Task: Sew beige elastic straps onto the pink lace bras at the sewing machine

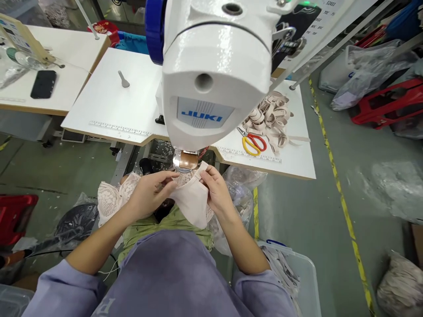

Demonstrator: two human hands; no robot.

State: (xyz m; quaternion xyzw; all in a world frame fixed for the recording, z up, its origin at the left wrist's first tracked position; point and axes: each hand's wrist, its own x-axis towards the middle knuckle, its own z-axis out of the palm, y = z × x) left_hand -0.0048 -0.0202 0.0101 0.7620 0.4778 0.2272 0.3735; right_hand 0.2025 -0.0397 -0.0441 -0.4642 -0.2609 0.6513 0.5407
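Pinched between thumb and fingers, the pale beige garment [191,203] is held near its top edge by the right hand [217,191]. Left hand [150,193] is right at the other side of it, thumb and index fingertips by the fabric's edge, but can't really tell if they're clamped on it or just resting there. The garment sits just below the metal plate [185,161] under the head of a white JUKI sewing machine [214,66], hanging down over the person's green trousers [165,223]. Some lacy cups [110,201] poke out past the left wrist; no telling if they're the same piece. Up on the white tabletop [84,110], red-and-yellow-handled scissors [253,143] lie right next to a messy heap of beige strips [274,114]. Over to the left there's a little grey tool [123,79], plus a black phone [44,84] on the neighbouring table [71,57].
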